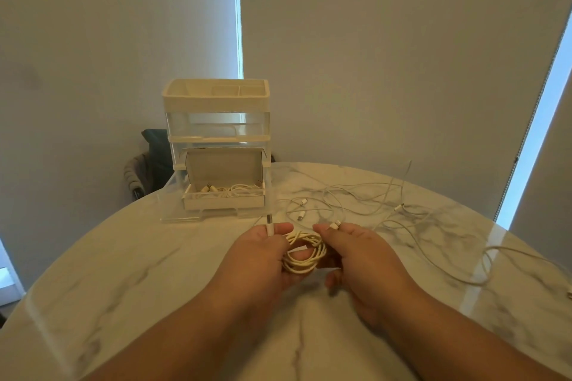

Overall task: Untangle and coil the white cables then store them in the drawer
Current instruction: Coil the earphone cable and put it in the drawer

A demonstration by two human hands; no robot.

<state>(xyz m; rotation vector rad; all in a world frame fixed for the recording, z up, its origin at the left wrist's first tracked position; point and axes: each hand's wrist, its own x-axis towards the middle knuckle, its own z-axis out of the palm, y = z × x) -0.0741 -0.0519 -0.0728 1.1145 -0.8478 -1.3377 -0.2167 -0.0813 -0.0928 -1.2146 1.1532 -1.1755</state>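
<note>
A coiled white cable (305, 252) sits between both hands above the marble table. My left hand (263, 254) grips one side of the coil and pinches a plug end that sticks up past its fingers. My right hand (356, 257) holds the other side, with the second plug end at its fingertips. Behind them the clear organiser's bottom drawer (173, 213) is pulled out; a white box (224, 202) in it holds a coiled cable (235, 190). Several loose white cables (356, 198) lie tangled on the table to the right.
The organiser (216, 120) stands at the table's far edge, with a shut clear drawer and a cream tray on top. A chair with dark clothing (148, 164) stands behind it. The round marble table (123, 272) ends close to the window blinds.
</note>
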